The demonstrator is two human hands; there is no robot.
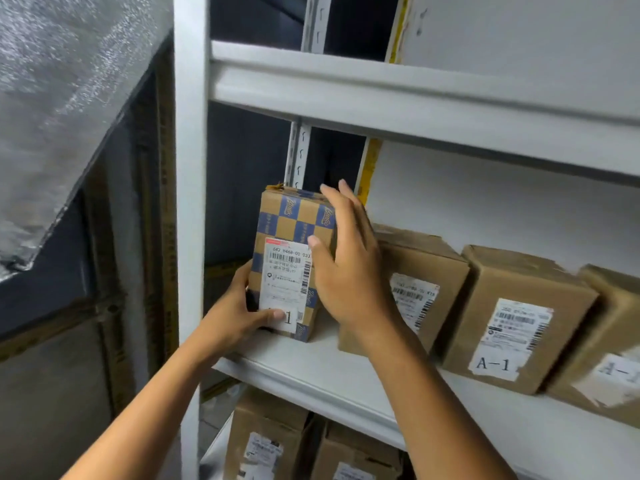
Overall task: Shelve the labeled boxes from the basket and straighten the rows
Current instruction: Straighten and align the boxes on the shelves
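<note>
A tall checkered box [294, 251], patterned in blue and tan squares, stands upright at the left end of the middle shelf [311, 368] of a white metal rack, close to the rack's front left post [190, 202]. A white shipping label [285, 282] with barcodes covers most of its front face.

The left hand [239, 313] grips the box low on its left side, fingers curled around the edge and the thumb pressed over the bottom of the label. The right hand [346, 258] lies against the box's right side with its fingers straight and pointing up toward the top corner, the thumb resting on the front face near the label's upper edge; it presses rather than clasps.

Just right of the checkered box, partly hidden behind the right wrist, sits a plain brown box [426, 275] with its own label. Next along the row is a second brown box [512, 320] whose label reads "A-1", and a third brown box [606, 344] is cut off at the frame's right edge. These three lean slightly and sit unevenly along the shelf.

On the shelf below, two more labeled cartons [266, 441] show between the forearms. The upper shelf [415, 98] crosses the top of the view
</note>
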